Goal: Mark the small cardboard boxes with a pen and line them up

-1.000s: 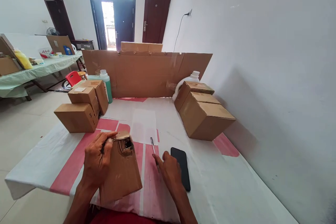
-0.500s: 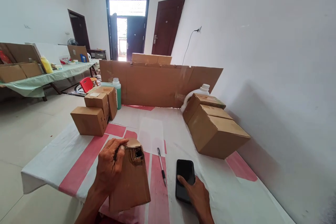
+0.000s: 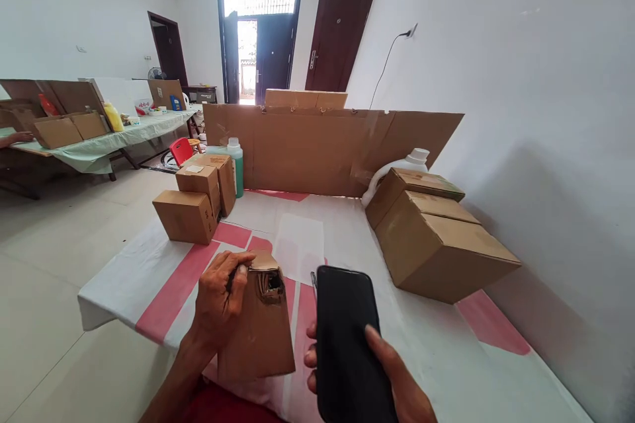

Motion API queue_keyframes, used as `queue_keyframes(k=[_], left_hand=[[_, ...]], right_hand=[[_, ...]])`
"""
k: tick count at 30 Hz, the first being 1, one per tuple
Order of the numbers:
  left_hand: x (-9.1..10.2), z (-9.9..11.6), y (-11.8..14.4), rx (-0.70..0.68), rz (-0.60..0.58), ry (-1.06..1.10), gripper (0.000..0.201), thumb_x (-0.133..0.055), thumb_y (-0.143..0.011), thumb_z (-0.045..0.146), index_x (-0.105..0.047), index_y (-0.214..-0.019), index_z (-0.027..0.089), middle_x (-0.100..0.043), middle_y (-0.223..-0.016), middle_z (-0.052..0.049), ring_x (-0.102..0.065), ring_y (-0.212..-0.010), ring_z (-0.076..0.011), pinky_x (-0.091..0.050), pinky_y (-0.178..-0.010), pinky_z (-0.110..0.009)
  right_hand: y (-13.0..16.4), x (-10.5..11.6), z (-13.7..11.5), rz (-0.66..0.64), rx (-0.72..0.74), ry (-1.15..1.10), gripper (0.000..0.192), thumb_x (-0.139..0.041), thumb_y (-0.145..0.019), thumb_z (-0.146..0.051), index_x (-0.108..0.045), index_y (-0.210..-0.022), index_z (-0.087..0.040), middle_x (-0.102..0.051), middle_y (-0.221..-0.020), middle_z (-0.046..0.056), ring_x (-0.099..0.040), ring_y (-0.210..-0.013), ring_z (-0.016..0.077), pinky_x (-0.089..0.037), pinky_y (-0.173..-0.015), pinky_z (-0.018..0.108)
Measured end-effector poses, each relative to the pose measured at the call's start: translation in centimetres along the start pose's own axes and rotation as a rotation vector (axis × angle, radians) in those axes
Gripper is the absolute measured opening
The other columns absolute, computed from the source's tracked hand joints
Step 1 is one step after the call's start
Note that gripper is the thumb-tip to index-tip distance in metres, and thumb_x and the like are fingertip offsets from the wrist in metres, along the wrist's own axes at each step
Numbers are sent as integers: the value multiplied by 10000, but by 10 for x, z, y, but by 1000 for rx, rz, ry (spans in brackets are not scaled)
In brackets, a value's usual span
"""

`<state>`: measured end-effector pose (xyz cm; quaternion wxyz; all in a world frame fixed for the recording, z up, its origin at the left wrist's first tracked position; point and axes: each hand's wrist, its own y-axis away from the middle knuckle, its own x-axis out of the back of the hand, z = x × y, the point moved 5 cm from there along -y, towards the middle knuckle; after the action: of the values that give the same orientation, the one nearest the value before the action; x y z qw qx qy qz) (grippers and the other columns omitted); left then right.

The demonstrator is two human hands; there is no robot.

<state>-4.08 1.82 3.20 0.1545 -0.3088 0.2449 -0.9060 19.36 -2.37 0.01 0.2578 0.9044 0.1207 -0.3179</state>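
My left hand (image 3: 221,301) grips the left side of a small brown cardboard box (image 3: 262,330) that lies on the white and red table cover (image 3: 149,277), its torn top end facing away from me. My right hand (image 3: 391,377) holds a black phone (image 3: 347,337) lifted above the table, screen dark. A pen (image 3: 313,279) lies on the cover just behind the phone, mostly hidden by it.
Three small closed boxes (image 3: 191,205) stand at the far left beside a green bottle (image 3: 237,165). Larger boxes (image 3: 436,238) and a white jug (image 3: 409,162) sit at the right by the wall. A cardboard sheet (image 3: 322,145) stands across the back. Another table (image 3: 99,139) and someone's hand (image 3: 17,137) are far left.
My right hand moved from the pen to the phone, took hold of it and lifted it off the table towards me. The left hand stayed on the box. The view shifted left.
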Motion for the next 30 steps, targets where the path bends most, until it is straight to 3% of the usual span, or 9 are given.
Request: queue_keyframes(k=[4, 9, 13, 17, 23, 30], left_hand=[[1, 3, -2, -1, 8, -6, 297, -442, -1015, 261, -726, -1089, 216, -753, -1020, -62, -697, -978, -227, -532, -873, -355], [0, 7, -3, 11, 0, 28, 318, -416, -1010, 246, -726, -1078, 221, -764, -1062, -64, -711, -991, -219, -550, -895, -347], [-1, 7, -2, 27, -2, 32, 324, -424, -1000, 251, -734, -1088, 225, -769, -1073, -62, -715, -1019, -221, -562, -901, -339], [-1, 5, -1, 38, 6, 22, 319, -428, -994, 233, -733, -1087, 217, -767, -1083, -59, -713, -1031, -214, -559, -915, -331], [0, 8, -1, 19, 12, 1, 311, -428, -987, 216, -729, -1067, 216, -769, -1059, -58, -712, -1020, -211, -555, -896, -324], [-1, 7, -2, 34, -10, 9, 335, -412, -1013, 243, -732, -1109, 215, -763, -1093, -62, -700, -1029, -210, -543, -918, -337]], right_hand=[[-5, -46, 0, -230, -58, -36, 767, -479, -923, -768, -800, -1104, -95, -799, -986, 197, -772, -759, 270, -601, -733, 373], [-19, -70, 18, -418, -160, -54, 745, -452, -932, -744, -801, -1108, -110, -799, -970, 178, -775, -755, 257, -590, -738, 344], [-19, -77, 23, -457, -153, -76, 765, -441, -892, -806, -814, -1042, -155, -790, -990, 166, -770, -815, 308, -598, -802, 435], [-15, -81, 28, -498, -197, -155, 743, -413, -894, -799, -813, -1038, -190, -781, -1004, 158, -759, -859, 328, -608, -749, 453], [-14, -75, 32, -389, -141, -192, 677, -473, -896, -742, -797, -1098, -183, -775, -1051, 163, -748, -857, 314, -601, -759, 439], [-16, -77, 32, -415, -97, -212, 676, -457, -913, -752, -794, -1121, -203, -758, -1156, 165, -741, -936, 334, -597, -794, 486]])
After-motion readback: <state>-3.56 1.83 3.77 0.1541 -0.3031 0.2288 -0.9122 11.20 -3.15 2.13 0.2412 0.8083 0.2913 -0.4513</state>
